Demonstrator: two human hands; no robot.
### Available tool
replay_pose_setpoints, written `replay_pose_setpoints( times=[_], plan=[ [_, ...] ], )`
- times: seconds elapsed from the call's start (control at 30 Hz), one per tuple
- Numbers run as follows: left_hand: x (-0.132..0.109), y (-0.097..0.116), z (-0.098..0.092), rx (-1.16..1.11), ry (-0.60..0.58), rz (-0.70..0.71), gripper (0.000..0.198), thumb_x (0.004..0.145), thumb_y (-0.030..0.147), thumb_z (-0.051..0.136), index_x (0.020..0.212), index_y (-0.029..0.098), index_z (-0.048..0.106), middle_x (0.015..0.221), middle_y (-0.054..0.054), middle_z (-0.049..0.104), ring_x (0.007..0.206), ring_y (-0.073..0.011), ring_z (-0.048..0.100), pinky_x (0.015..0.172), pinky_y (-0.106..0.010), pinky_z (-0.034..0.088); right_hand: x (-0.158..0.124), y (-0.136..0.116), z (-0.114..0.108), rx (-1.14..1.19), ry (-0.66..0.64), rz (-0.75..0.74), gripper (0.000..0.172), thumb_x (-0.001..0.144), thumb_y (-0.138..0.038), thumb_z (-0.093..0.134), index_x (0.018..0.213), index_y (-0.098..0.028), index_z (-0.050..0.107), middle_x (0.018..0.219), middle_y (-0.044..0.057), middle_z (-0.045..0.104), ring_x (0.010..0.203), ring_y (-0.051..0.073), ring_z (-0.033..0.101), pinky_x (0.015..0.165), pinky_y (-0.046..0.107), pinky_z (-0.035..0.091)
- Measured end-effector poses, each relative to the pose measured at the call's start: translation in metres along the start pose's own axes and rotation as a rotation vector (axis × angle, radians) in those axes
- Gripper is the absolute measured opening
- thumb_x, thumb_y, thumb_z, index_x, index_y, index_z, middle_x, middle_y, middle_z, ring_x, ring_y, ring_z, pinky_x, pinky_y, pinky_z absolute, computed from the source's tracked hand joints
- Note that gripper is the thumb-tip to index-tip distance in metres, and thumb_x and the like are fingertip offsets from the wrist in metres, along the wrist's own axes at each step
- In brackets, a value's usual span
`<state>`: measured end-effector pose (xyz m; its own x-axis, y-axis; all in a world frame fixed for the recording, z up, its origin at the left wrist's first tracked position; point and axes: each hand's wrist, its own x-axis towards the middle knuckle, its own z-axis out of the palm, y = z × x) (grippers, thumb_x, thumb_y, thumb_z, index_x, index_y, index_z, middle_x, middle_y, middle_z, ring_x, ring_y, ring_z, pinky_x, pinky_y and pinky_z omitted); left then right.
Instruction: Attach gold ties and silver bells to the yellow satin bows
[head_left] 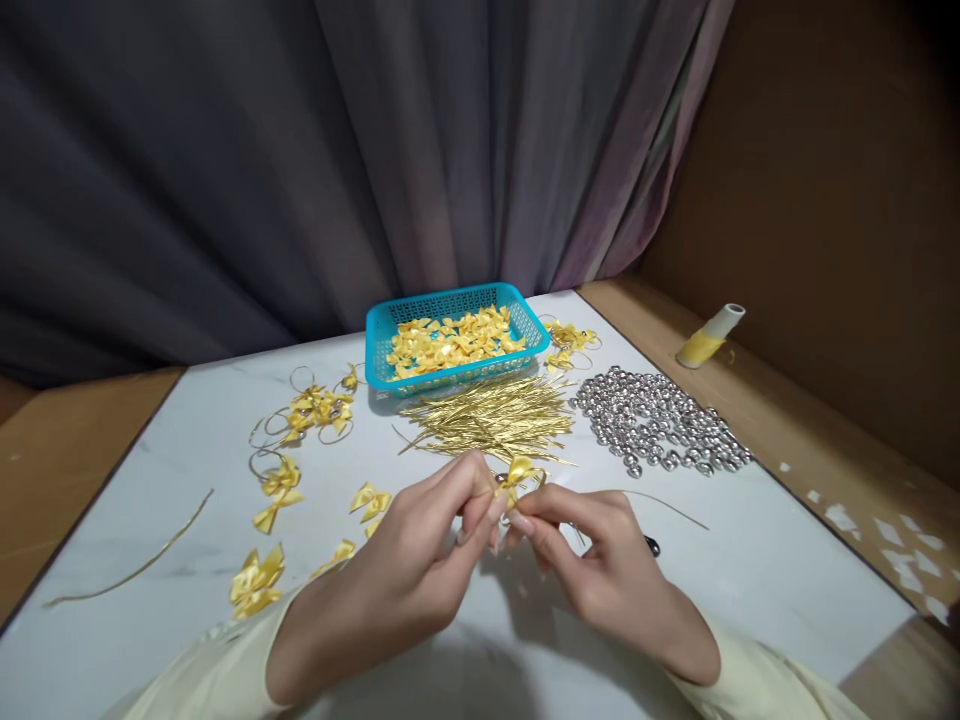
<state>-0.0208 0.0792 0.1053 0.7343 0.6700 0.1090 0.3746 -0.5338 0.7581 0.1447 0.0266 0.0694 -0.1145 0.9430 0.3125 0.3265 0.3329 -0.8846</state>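
Observation:
A yellow ribbon bow is pinched between my two hands above the front of the table. My left hand is closed, its thumb and forefinger on the bow's left side beside a small silver bead. From the right, the fingertips of my right hand pinch the bow's lower part. A thin gold cord reaches out to the right behind my right hand; its other end is hidden. Part of a black object shows beside that hand, its kind hidden.
A blue basket holds many yellow bows. Before it lie gold cords, with silver beads to the right. Finished-looking bows with loops and loose bows lie left. A ribbon-wrapped tube stands right.

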Motion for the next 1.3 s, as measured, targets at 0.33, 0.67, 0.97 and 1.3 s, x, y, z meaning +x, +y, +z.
replay_pose_setpoints(
  times=[0.33,0.67,0.97,1.3],
  plan=[
    [-0.0008,0.0025,-0.0031,-0.008,-0.012,-0.007,0.022,0.089,0.016,0.037,0.069,0.021,0.028,0.067,0.004,0.039,0.058,-0.01,0.038,0.056,-0.023,0.033,-0.0009,-0.0001,-0.0041,-0.017,-0.015,-0.004,0.022,0.083,-0.017,0.047,0.065,-0.014,0.059,0.056,0.001,0.059,0.049,0.009,0.052,0.049,0.021,0.038],
    [0.0007,-0.0008,0.0011,-0.058,0.087,-0.036,0.026,0.089,0.018,0.04,0.068,0.021,0.026,0.068,0.004,0.04,0.063,-0.0106,0.04,0.058,-0.024,0.034,-0.0014,-0.0047,-0.0007,0.139,-0.081,0.104,0.02,0.083,-0.018,0.047,0.067,-0.014,0.059,0.045,-0.004,0.05,0.04,0.006,0.045,0.044,0.019,0.035],
    [0.0012,0.0005,0.0015,-0.049,0.077,-0.05,0.026,0.089,0.018,0.041,0.067,0.021,0.026,0.068,0.004,0.04,0.064,-0.0112,0.043,0.059,-0.025,0.034,-0.0025,-0.0023,-0.0017,0.105,-0.046,0.063,0.021,0.083,-0.017,0.046,0.064,-0.015,0.056,0.05,-0.003,0.053,0.041,0.006,0.044,0.043,0.018,0.034],
    [0.0021,0.001,0.0021,-0.09,0.099,-0.038,0.027,0.089,0.019,0.04,0.067,0.021,0.025,0.068,0.003,0.04,0.063,-0.011,0.042,0.058,-0.025,0.035,-0.0038,-0.0026,-0.0032,0.072,-0.016,0.015,0.021,0.082,-0.018,0.047,0.064,-0.015,0.055,0.05,-0.001,0.055,0.043,0.007,0.046,0.045,0.02,0.035]
  ],
)
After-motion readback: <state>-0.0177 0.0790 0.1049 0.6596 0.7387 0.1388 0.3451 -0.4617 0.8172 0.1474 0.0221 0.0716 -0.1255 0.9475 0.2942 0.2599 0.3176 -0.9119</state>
